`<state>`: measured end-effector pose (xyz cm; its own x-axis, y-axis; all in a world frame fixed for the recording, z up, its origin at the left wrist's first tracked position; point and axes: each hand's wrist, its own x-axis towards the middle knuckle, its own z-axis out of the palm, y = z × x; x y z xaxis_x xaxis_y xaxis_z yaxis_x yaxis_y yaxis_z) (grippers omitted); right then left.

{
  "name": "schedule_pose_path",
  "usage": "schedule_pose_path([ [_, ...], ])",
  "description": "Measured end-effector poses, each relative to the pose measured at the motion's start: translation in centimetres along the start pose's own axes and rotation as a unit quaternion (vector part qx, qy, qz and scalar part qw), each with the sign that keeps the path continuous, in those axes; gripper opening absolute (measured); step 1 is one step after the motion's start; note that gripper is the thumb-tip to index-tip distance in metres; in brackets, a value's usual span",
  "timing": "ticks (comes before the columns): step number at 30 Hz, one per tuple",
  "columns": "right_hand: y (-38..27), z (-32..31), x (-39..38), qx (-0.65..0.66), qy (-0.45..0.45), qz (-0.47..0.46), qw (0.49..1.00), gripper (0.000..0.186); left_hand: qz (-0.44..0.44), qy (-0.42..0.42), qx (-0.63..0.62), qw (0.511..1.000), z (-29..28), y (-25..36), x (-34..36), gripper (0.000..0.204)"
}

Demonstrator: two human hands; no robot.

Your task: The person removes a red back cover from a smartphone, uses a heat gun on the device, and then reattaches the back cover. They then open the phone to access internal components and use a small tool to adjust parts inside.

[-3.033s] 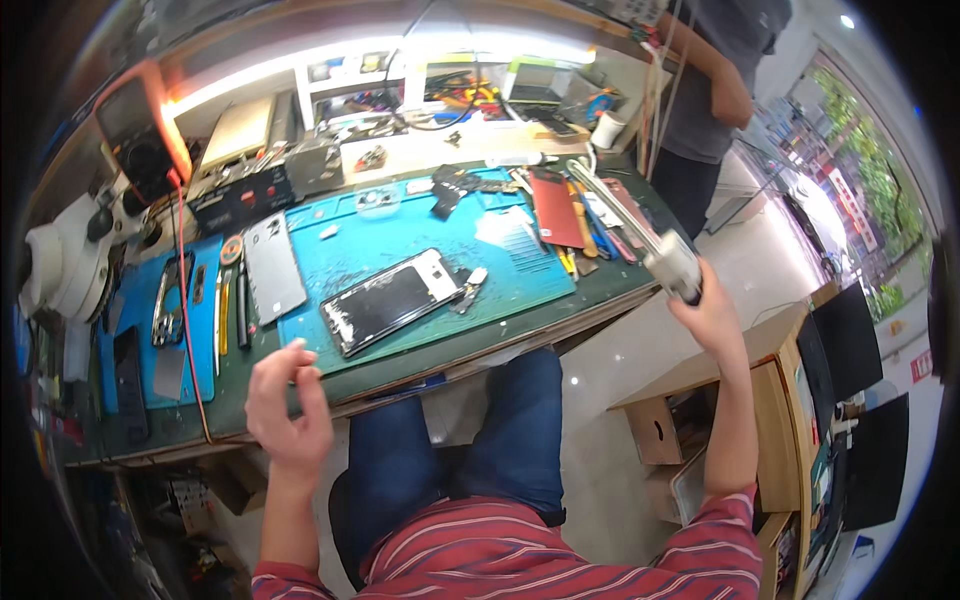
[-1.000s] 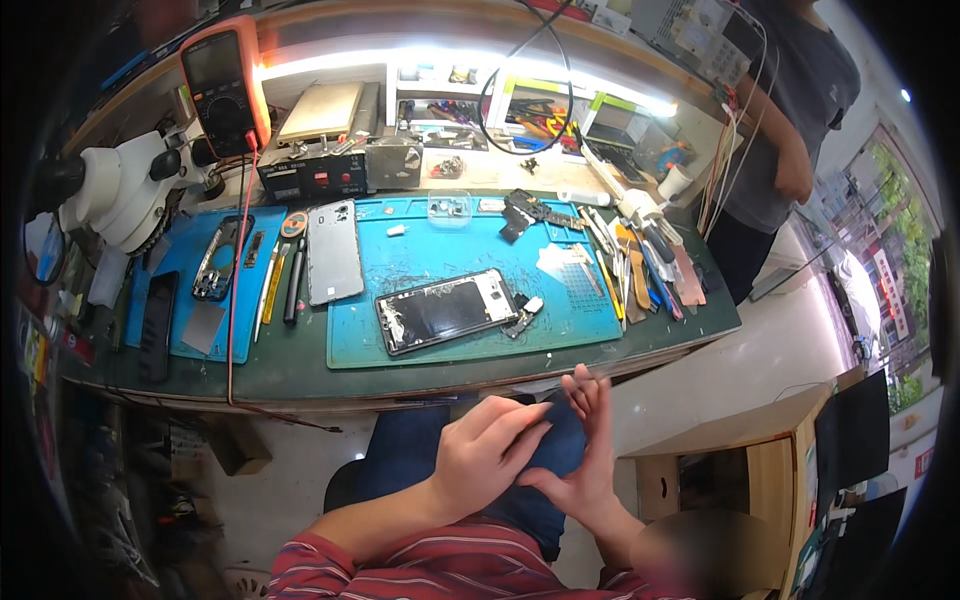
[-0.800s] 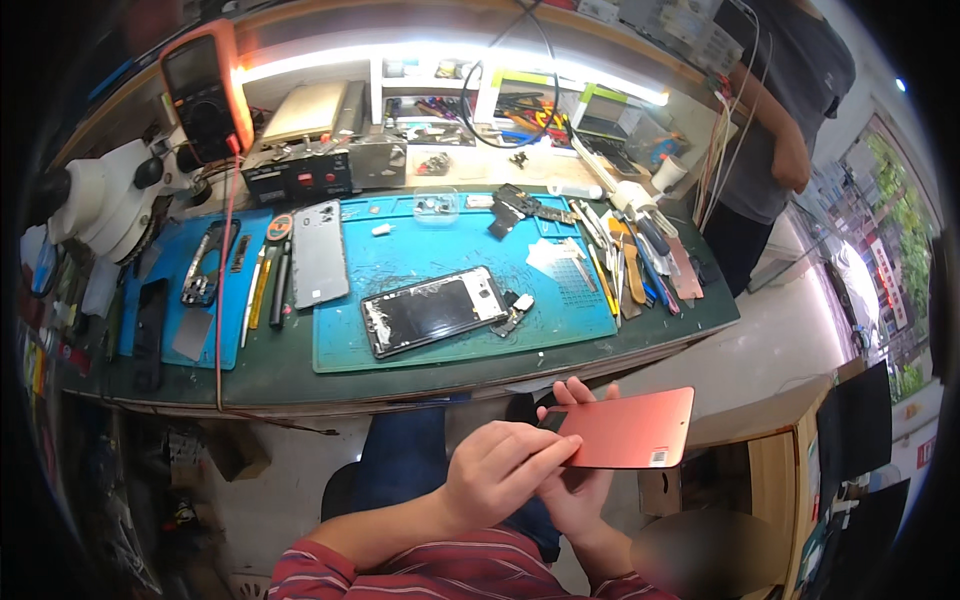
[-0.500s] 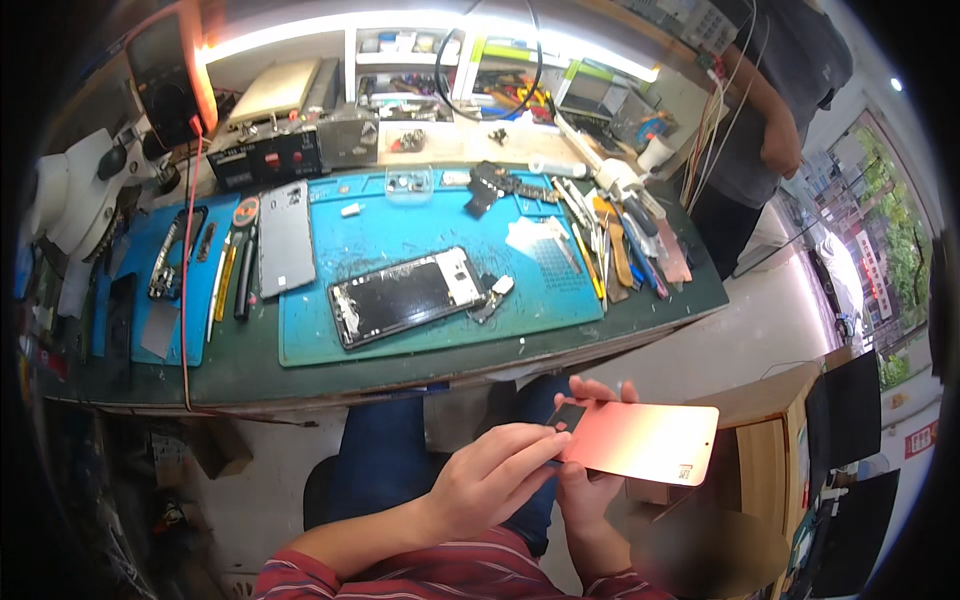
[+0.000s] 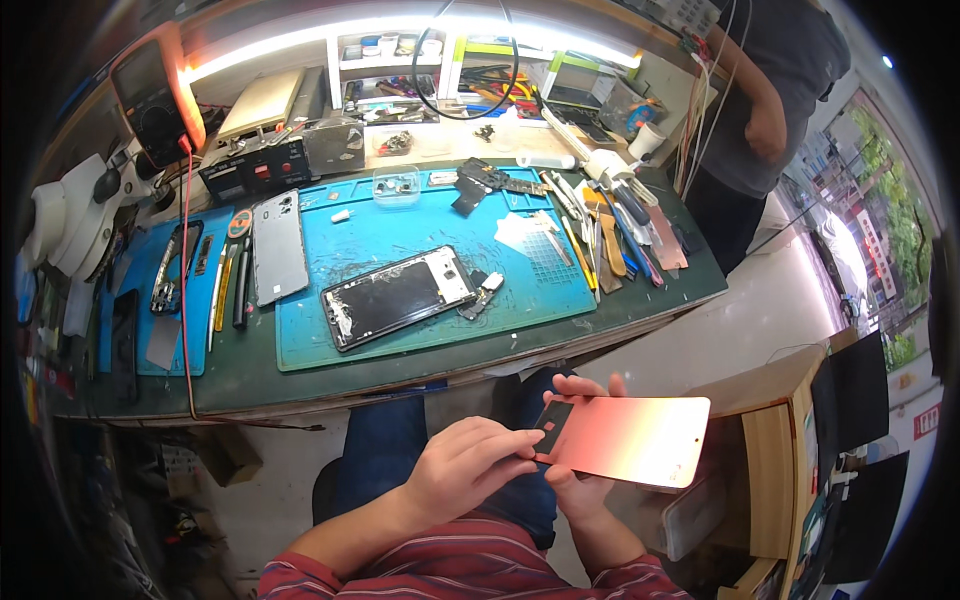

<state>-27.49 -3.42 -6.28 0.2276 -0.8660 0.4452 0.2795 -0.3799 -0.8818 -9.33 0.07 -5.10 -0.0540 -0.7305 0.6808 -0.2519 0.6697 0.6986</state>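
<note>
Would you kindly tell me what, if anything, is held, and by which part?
A flat reddish panel: the right hand grips its long edges near the dark end, where the left hand also has its fingers.

There is one held panel (image 5: 630, 438), one multimeter (image 5: 152, 105) and two blue mats (image 5: 520, 298).

Left hand (image 5: 462, 472) palm-down — right hand (image 5: 580, 488) (palm-up)

Red panel (image 5: 630, 440) in right fingers (image 5: 575, 385) (left fingers (image 5: 508, 443) at its dark end (image 5: 554, 428))
</note>
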Motion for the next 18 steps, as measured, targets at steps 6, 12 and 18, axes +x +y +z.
schedule_pose_path([
  [6,0.6,-0.8,-0.5,-0.02,-0.053,-0.008,0.998,0.125,-0.24,-0.068,-0.221,0.943,-0.9,0.0,-0.8,0.045],
  [12,-0.2,-0.4,-0.3,-0.02,-0.112,-0.025,0.993,0.126,-0.382,-0.085,-0.451,0.802,-1.8,-1.0,-0.9,0.084],
  [18,0.5,-0.5,0.0,0.008,-0.206,-0.082,0.975,0.128,-0.479,-0.163,-0.551,0.664,-2.1,-1.9,-1.9,0.089],
])
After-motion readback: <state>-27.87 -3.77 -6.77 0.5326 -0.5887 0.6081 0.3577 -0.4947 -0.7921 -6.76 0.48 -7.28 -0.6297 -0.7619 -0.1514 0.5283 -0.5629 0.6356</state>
